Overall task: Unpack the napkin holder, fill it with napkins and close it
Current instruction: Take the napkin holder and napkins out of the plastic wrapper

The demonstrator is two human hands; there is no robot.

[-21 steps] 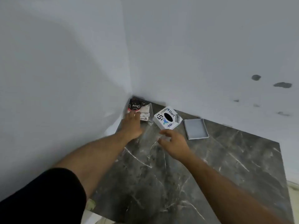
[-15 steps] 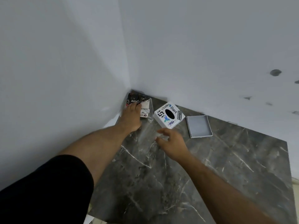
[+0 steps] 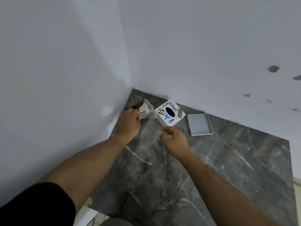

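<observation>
A white square napkin holder (image 3: 170,113) with printed logos and a black oval slot sits near the wall corner on the dark marble table (image 3: 211,168). Its grey lid (image 3: 199,124), lying hollow side up, rests to the right of it. My left hand (image 3: 129,123) is closed on a napkin pack (image 3: 144,110) in clear plastic with black and white print, lifting its near end off the table in the corner. Just in front of the holder, my right hand (image 3: 173,138) hovers with its fingers apart over a clear plastic wrap (image 3: 147,128), holding nothing.
Two white walls meet behind the objects and hem in the corner. The table's right edge runs down at the far right, its near-left edge beside my left arm.
My left hand has closed on the napkin pack and tipped it up from the corner. The right hand has stayed in front of the holder. The camera has tilted slightly.
</observation>
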